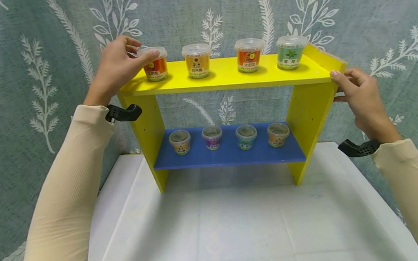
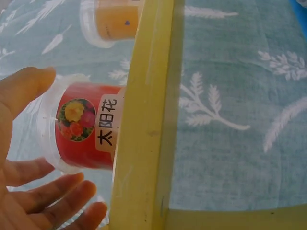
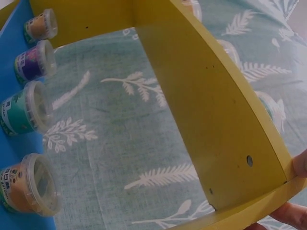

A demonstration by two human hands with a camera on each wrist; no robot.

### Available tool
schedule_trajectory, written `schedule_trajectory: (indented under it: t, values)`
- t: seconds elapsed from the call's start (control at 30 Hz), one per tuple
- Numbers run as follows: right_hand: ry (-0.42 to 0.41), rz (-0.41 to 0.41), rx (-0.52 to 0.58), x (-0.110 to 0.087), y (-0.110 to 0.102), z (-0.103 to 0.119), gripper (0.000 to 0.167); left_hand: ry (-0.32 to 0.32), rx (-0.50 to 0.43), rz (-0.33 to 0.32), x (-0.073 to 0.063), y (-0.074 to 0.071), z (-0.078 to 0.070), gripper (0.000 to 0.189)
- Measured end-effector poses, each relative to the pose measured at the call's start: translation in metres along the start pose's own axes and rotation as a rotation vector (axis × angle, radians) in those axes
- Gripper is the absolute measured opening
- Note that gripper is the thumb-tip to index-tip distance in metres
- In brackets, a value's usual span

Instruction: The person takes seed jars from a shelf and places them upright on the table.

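Observation:
My left hand (image 1: 119, 68) has thumb and fingers around the lid of a red-labelled plastic cup (image 1: 156, 69). That cup stands at the left end of the yellow top board (image 1: 223, 78) of a small shelf unit. In the left wrist view, thumb (image 2: 36, 84) and forefinger lie at opposite sides of its clear lid (image 2: 47, 124), the other fingers spread below. My right hand (image 1: 362, 94) grips the top right corner of the shelf unit, thumb in front and fingers behind. Part of this hand is cut off in the right wrist view.
An orange-labelled cup (image 1: 197, 64), another red one (image 1: 249, 57) and a green one (image 1: 291, 54) stand along the top board. Several small lidded cups, one purple (image 1: 212, 140), line the blue lower shelf (image 1: 229, 155). The unit stands on a white-covered table (image 1: 238, 226) before patterned cloth (image 1: 399, 17).

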State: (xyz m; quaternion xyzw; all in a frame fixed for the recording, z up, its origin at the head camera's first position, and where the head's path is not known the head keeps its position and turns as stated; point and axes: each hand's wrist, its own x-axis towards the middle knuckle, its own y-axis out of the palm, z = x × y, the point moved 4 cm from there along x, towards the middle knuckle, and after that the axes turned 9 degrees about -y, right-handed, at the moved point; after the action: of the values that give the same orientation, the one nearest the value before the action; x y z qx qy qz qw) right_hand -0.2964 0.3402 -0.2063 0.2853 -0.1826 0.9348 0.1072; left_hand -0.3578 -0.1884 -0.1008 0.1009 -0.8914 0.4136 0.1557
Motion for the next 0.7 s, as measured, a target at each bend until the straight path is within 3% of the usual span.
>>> schedule_trajectory:
  t: [0.37,0.7]
  values:
    - [0.007,-0.011,0.05,0.0001,0.0001,-0.001,0.032,-0.025,0.059,0.071,0.0061,0.0029,0.0003,0.087]
    - [0.012,-0.01,-0.02,0.0015,0.0005,-0.0011,0.031,-0.094,-0.068,0.115,0.0014,0.0,0.0053,0.09]
